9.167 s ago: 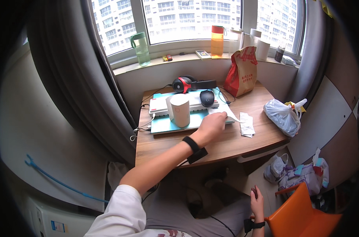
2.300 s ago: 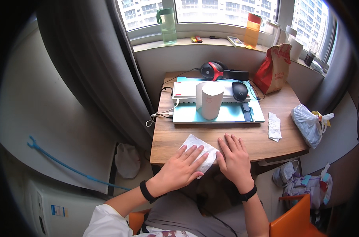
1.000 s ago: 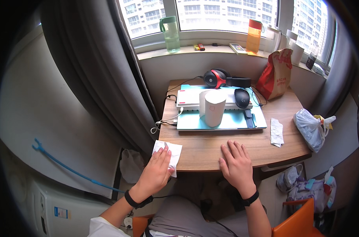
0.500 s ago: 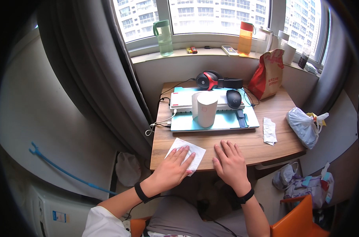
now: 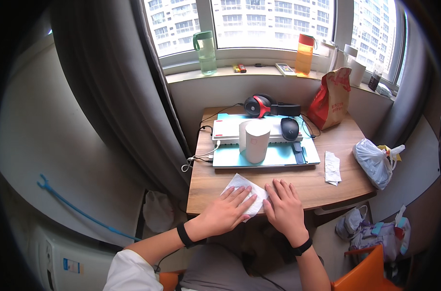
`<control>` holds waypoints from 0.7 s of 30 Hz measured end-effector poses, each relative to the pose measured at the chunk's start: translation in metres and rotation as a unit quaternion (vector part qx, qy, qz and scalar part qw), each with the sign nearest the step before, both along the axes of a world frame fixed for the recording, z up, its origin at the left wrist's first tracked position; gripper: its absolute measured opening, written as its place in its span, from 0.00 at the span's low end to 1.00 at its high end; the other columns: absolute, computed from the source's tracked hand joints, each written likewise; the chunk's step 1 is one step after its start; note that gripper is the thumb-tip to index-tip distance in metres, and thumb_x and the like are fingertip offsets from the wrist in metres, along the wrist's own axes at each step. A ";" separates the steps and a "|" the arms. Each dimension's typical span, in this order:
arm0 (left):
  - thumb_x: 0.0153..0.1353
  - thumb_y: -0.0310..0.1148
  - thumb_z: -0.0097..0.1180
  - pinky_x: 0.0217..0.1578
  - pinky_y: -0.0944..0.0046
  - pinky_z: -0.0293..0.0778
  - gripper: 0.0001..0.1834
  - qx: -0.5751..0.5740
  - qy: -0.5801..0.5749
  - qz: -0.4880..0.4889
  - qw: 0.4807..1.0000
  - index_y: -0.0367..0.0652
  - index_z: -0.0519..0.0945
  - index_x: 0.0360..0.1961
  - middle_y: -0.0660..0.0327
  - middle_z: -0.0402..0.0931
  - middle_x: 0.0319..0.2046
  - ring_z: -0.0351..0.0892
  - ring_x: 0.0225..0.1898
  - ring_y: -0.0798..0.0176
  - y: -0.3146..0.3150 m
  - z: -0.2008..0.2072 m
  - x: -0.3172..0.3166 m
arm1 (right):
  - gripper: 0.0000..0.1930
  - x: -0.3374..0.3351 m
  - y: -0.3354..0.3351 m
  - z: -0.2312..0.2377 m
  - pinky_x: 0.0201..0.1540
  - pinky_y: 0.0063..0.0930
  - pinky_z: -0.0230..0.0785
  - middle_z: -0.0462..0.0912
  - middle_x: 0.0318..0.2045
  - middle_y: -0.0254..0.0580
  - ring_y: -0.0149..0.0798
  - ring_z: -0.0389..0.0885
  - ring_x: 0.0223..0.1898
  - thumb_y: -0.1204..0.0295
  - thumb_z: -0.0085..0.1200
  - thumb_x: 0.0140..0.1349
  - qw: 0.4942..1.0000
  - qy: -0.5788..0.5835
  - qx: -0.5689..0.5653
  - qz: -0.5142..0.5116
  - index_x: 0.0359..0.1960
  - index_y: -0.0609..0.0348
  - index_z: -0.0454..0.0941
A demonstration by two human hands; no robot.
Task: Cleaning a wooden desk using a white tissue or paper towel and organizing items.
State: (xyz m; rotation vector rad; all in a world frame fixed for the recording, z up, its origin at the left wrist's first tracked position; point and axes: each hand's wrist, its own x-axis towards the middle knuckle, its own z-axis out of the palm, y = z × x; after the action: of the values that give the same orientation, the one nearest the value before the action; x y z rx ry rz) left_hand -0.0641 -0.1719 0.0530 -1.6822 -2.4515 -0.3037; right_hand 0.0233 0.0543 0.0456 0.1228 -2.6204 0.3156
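Flat on a white paper tissue [image 5: 239,180] at the table's front edge lies my left hand [image 5: 224,214], its fingers stretched out. My right hand [image 5: 284,212] rests on the wood just right of it, fingers extended and slightly spread. Its thumb side is by the tissue's right corner; whether it touches the paper I cannot tell. Beyond both hands, a roll of white paper [image 5: 257,143] stands upright on a light-blue laptop-like slab [image 5: 230,159]. A folded tissue [image 5: 332,169] lies further right on the table [image 5: 208,186].
On the slab are a white keyboard [image 5: 224,130], a black mouse [image 5: 289,129] and a dark watch-like strap [image 5: 298,153]. Headphones [image 5: 262,106], a paper bag [image 5: 331,99] and a tied plastic bag [image 5: 373,162] stand around it. Bottles line the windowsill [image 5: 225,75].
My left hand has slid right with the tissue beneath it, closing the gap to my right hand. The whole view has shifted slightly downward in the picture.
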 end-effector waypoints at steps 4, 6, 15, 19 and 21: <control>0.76 0.46 0.51 0.74 0.42 0.58 0.33 -0.001 0.001 0.003 1.000 0.42 0.64 0.76 0.41 0.63 0.74 0.66 0.73 0.38 0.000 0.001 0.002 | 0.27 0.002 -0.001 0.002 0.74 0.54 0.58 0.78 0.64 0.59 0.60 0.74 0.67 0.56 0.54 0.72 1.000 0.000 -0.025 0.000 0.67 0.58 0.75; 0.76 0.46 0.50 0.74 0.42 0.58 0.33 0.004 -0.006 -0.003 1.000 0.42 0.64 0.76 0.41 0.63 0.74 0.65 0.73 0.38 0.003 0.000 0.002 | 0.29 0.002 0.001 0.001 0.74 0.55 0.58 0.77 0.65 0.60 0.60 0.74 0.67 0.55 0.53 0.73 1.000 -0.007 -0.019 0.001 0.69 0.58 0.73; 0.76 0.46 0.52 0.75 0.42 0.56 0.33 0.011 -0.006 -0.036 0.999 0.42 0.64 0.76 0.41 0.62 0.74 0.65 0.73 0.37 0.017 -0.003 -0.003 | 0.27 0.000 0.000 0.004 0.74 0.55 0.58 0.77 0.64 0.59 0.61 0.73 0.67 0.64 0.54 0.66 1.000 0.001 -0.027 0.012 0.66 0.57 0.77; 0.74 0.46 0.54 0.75 0.41 0.57 0.35 0.034 -0.025 -0.057 0.998 0.44 0.64 0.76 0.41 0.62 0.74 0.65 0.72 0.35 0.023 -0.007 -0.007 | 0.27 0.002 0.002 0.002 0.75 0.55 0.57 0.77 0.64 0.60 0.61 0.73 0.67 0.68 0.52 0.63 0.999 -0.004 -0.026 0.020 0.65 0.57 0.77; 0.73 0.47 0.56 0.74 0.40 0.58 0.35 0.036 -0.040 -0.076 0.996 0.46 0.65 0.76 0.41 0.62 0.74 0.64 0.72 0.34 0.020 -0.007 -0.013 | 0.27 0.002 0.005 0.003 0.75 0.55 0.57 0.77 0.64 0.60 0.61 0.73 0.68 0.69 0.52 0.62 0.999 -0.007 -0.028 0.020 0.65 0.57 0.78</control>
State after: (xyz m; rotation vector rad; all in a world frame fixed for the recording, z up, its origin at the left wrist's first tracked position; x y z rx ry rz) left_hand -0.0769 -0.1519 0.0456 -1.8632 -2.3394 -0.4814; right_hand 0.0250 0.0590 0.0483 0.1555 -2.6222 0.4050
